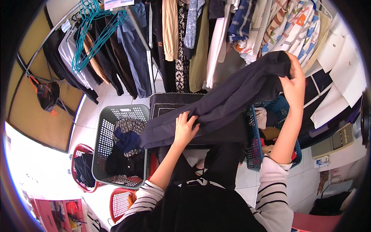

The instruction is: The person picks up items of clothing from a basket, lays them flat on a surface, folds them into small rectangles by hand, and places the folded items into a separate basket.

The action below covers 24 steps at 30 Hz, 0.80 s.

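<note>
A long dark garment (226, 101), its kind hard to tell, stretches diagonally over a board or table with a black cloth cover (174, 100). Its upper right end is raised in my right hand (294, 79), with the thumb and fingers closed on the cloth. My left hand (185, 129) presses on or grips a fold at the middle; the hidden fingertips leave it unclear which. The garment's lower left end lies beside a grey-green plastic laundry basket (124, 108) that holds dark and patterned clothes.
Clothes hang on racks ahead, with teal wire hangers (87, 43) at the left. On the right stands a blue plastic basket (253, 150) with clothes inside. Two red baskets, one behind (76, 174) and one below (116, 203) the grey-green one, hold clothes.
</note>
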Available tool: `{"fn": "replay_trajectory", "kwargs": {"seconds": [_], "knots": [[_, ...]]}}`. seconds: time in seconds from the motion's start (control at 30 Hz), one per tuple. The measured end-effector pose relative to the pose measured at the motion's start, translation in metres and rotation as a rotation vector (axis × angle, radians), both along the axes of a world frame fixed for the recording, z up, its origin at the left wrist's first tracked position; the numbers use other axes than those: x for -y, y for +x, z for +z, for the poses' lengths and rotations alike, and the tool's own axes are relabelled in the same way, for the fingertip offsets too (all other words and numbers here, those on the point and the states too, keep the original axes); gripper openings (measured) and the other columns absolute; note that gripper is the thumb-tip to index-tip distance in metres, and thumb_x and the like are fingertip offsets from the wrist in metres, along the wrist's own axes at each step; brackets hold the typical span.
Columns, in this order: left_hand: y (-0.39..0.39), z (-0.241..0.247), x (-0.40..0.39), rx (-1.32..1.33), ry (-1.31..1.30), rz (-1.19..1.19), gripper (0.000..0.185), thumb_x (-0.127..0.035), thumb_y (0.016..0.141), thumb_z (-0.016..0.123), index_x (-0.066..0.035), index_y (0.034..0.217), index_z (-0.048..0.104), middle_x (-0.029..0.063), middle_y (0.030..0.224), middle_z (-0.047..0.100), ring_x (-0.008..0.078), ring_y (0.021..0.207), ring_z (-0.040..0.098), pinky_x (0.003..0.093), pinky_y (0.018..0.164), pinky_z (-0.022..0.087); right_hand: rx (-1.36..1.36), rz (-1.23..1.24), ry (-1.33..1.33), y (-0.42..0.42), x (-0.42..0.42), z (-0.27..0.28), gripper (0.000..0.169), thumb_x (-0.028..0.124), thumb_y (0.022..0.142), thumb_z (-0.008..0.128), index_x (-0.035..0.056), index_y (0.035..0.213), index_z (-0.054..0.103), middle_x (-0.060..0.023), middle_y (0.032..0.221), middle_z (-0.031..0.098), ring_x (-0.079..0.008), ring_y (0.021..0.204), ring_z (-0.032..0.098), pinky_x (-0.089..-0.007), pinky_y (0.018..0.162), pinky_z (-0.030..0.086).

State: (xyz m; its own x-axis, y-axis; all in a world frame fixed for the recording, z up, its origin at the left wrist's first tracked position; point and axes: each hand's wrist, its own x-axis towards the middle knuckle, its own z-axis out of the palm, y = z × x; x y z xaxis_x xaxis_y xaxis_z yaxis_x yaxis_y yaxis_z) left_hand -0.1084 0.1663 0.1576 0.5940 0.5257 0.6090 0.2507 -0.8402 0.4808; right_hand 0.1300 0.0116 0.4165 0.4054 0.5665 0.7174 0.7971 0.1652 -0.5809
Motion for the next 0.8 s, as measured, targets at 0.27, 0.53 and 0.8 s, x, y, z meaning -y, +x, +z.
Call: {"fn": "replay_trajectory", "kwargs": {"seconds": [0.27,0.53,0.8], "knots": [[-0.013,0.003,-0.023,-0.028,-0.213,-0.061,0.020,-0.008,0.068,0.069,-0.006,0.088,0.066,0.0120,0.090,0.051,0.0310,0.092,0.051,0.0396,0.081,0.041,0.007,-0.063,-0.020,0.003,0.016,0.002,0.048,-0.007,0.079,0.059,-0.0025,0.124,0.048,-0.0089,0.117,0.056,-0.0157,0.109,0.054,-0.0268,0.096,0.038],[-0.085,0.079,-0.079,-0.133,-0.369,-0.280,0.018,-0.009,0.067,0.075,-0.003,0.082,0.066,0.0102,0.076,0.052,0.0277,0.076,0.056,0.0357,0.071,0.045,-0.152,-0.122,-0.059,0.031,0.054,-0.038,0.052,-0.008,0.077,0.059,-0.0049,0.127,0.045,-0.0116,0.120,0.054,-0.0187,0.113,0.051,-0.0298,0.099,0.037],[-0.078,0.069,-0.072,-0.054,-0.078,-0.156,0.013,0.003,0.068,0.064,-0.004,0.078,0.065,0.0057,0.082,0.047,0.0244,0.083,0.054,0.0366,0.070,0.046,-0.161,-0.169,-0.096,0.030,0.088,-0.059,0.046,-0.006,0.078,0.059,-0.0017,0.122,0.049,-0.0061,0.115,0.055,-0.0150,0.106,0.053,-0.0274,0.095,0.039]]}}
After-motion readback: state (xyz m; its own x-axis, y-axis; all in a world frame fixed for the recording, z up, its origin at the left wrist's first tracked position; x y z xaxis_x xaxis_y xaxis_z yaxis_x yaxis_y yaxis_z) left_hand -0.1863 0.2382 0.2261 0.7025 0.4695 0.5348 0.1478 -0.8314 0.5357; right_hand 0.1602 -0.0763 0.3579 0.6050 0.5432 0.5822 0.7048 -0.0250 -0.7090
